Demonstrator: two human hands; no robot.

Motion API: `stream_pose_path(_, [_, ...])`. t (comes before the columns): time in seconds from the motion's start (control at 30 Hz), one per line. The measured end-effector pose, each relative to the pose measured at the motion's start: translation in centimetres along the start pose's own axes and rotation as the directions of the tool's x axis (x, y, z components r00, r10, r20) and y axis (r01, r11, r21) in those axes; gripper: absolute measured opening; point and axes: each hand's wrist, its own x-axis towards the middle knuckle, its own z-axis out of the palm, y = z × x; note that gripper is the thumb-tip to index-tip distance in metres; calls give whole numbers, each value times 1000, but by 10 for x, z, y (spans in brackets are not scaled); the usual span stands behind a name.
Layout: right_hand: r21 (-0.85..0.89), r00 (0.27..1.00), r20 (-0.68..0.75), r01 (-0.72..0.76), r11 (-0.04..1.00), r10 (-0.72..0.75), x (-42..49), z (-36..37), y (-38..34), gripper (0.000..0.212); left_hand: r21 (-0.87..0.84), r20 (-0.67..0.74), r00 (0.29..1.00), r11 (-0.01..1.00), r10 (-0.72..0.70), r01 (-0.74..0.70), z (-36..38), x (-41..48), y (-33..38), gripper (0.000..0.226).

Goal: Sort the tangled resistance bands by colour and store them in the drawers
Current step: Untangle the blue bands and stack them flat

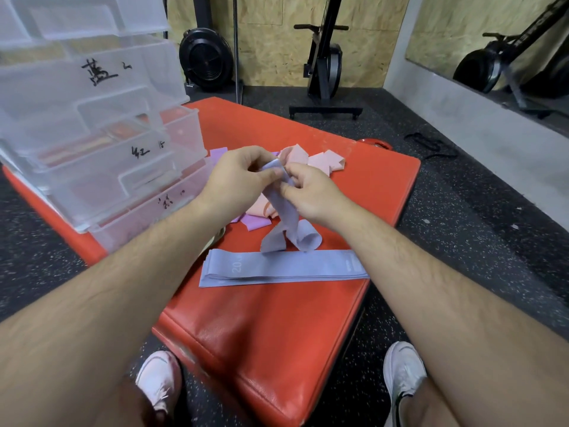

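Observation:
My left hand [237, 177] and my right hand [311, 192] both pinch the top end of a twisted blue-grey band [286, 223], lifted over the red mat [277, 318]; its lower loops touch the mat. Below it lies a flat stack of blue-grey bands [283, 268], one marked "20". Behind my hands sits a tangle of pink bands [323, 160], with purple bands [255, 223] under and beside them. The clear plastic drawer unit [92, 134] stands at the left, its labelled drawers pulled partly out; one holds reddish bands.
Exercise machines stand on the speckled black floor at the back [323, 72] and right. A black cord [431, 146] lies past the mat's far corner. My two white shoes [160, 380] flank the mat's near end.

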Motion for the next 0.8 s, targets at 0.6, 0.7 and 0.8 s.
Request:
stream_pose_path(0.6, [8,985,170,-44,999,42,-1,-24,11,18,-176,-156,952,956,-264,236,-42,9,-41,9])
stream_pose_path(0.7, [-78,977,199,-55,995,70,-4,-37,17,20,-213,-173,941,944,-291,253,-50,9,-48,9])
stream_pose_path(0.8, [-128,968,223,-84,988,112,-6,-48,27,14,-227,-179,935,938,-306,264,-58,8,-56,9])
